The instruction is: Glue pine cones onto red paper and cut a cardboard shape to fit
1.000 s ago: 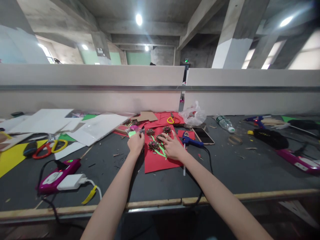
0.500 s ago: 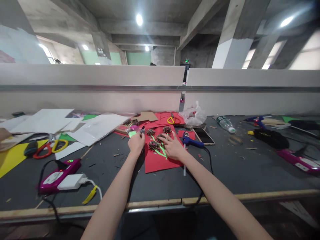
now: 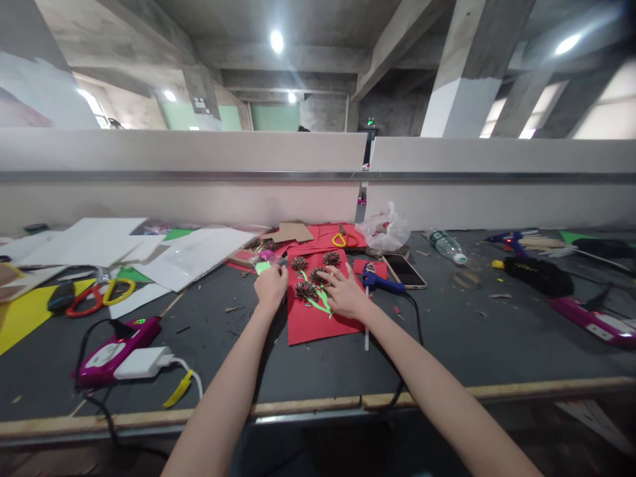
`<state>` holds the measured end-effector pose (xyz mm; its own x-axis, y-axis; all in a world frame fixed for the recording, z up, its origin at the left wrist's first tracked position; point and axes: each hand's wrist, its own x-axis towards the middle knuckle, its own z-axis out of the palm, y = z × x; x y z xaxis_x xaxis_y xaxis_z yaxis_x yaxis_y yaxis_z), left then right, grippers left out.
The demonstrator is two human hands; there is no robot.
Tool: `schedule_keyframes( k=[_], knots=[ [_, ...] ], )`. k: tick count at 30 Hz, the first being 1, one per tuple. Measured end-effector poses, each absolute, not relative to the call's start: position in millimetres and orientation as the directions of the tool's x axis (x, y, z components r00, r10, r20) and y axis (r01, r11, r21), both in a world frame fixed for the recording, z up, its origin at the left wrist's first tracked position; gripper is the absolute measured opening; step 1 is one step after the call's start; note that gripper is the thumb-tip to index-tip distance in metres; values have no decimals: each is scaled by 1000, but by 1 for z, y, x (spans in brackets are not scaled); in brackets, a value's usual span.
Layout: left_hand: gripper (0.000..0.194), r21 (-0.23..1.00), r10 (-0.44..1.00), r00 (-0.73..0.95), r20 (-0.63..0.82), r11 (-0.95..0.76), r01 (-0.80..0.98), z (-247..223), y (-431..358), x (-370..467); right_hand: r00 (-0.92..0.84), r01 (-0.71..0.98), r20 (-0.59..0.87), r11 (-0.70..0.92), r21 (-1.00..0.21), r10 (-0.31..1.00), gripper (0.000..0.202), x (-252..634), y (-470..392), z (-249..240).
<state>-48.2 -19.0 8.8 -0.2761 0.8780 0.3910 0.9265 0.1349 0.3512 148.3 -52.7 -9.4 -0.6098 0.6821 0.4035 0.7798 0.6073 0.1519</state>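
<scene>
On the dark table lies a red sheet (image 3: 311, 328) bearing several brown pine cones (image 3: 305, 290) and bright green paper strips (image 3: 322, 303). My right hand (image 3: 345, 291) rests over the sheet's right part, fingers spread, fingertips at the middle pine cone and the green strips. Left of the sheet, my left hand (image 3: 271, 285) is closed, its fingers curled near a small dark item and a light green piece (image 3: 262, 267); what it grips is too small to make out. A blue glue gun (image 3: 382, 281) lies just right of my right hand.
Yellow-and-red scissors (image 3: 344, 240) lie on red paper behind. A phone (image 3: 405, 271), plastic bag (image 3: 386, 228) and bottle (image 3: 448, 246) are to the right. White sheets (image 3: 84, 242), large scissors (image 3: 118, 290) and a purple power strip (image 3: 116, 351) are to the left.
Both hands have stayed almost in place; the right fingers have shifted very slightly over the sheet. At the far left edge, something has moved in above the yellow paper.
</scene>
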Motion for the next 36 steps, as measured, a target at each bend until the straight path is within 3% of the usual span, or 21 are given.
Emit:
schedule_keyframes(
  k=[12, 28, 36],
  knots=[
    [40, 325, 884, -264, 386, 138, 936, 8, -19, -48, -568, 812, 364, 574, 104, 738, 26, 147, -53, -12],
    [40, 317, 884, -258, 389, 134, 939, 9, -19, -47, -601, 784, 393, 608, 120, 696, 28, 148, -51, -14],
    [40, 315, 884, -260, 390, 138, 939, 8, -19, -48, -574, 803, 355, 593, 65, 738, 27, 145, -51, -15]
  ],
)
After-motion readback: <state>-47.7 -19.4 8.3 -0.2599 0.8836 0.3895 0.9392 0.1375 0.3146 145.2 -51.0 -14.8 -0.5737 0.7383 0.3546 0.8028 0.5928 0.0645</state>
